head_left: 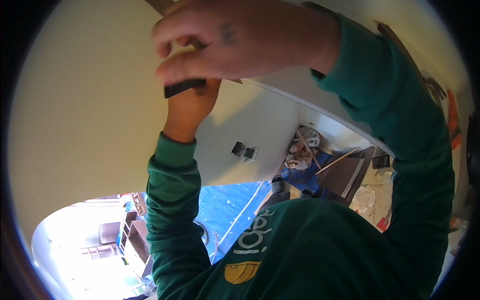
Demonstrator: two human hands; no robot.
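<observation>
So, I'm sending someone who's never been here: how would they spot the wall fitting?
Start with the cream wall filling much of the picture's left and centre, above the blue floor sheet. Just right of the green left sleeve sits the small wall fitting. Its dark and white squarish parts stand out from the plain wall around it.

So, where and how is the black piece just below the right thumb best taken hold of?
Probably by the left end of the black piece, coming from the picture's left. It looks elongated, slightly slanted, and that blunt end shows bare below the right grip, while its other end overlaps the left wrist in view. Its upper side is hidden.
</observation>
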